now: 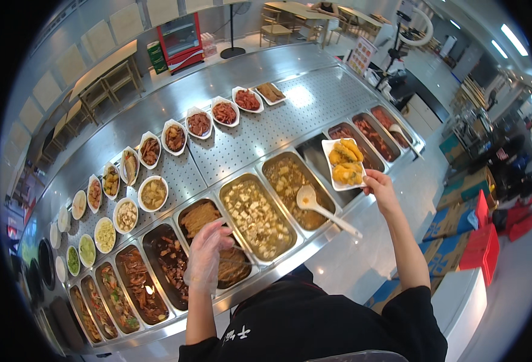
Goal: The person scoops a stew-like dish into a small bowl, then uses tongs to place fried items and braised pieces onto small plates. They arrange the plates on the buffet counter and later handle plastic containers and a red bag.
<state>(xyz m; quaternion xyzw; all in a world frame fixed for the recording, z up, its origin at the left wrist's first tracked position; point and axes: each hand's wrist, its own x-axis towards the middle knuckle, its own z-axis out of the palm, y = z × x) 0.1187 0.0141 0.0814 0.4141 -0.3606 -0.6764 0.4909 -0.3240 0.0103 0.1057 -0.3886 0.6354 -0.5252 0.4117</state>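
Observation:
My right hand (376, 184) grips the lower right corner of a white rectangular dish (328, 154) holding yellow battered fried food (346, 156). This dish is above the dark gap in the counter, between two steel food pans. My left hand (209, 253), in a clear plastic glove, hovers over a steel pan of brown sliced food (234, 267); its fingers are partly curled and I cannot tell whether they hold anything. To its right is a pan of diced tofu in sauce (257, 212). Beyond that, a white ladle (309, 197) rests in a pan of stew (284, 174).
Small white dishes of food (199, 123) line the perforated steel counter (266, 131). Several more steel pans lie at the left, with meat pans (374, 131) and a white spoon (397, 130) at the right. Cardboard boxes (447, 253) and a red bin (478, 253) stand behind on the right.

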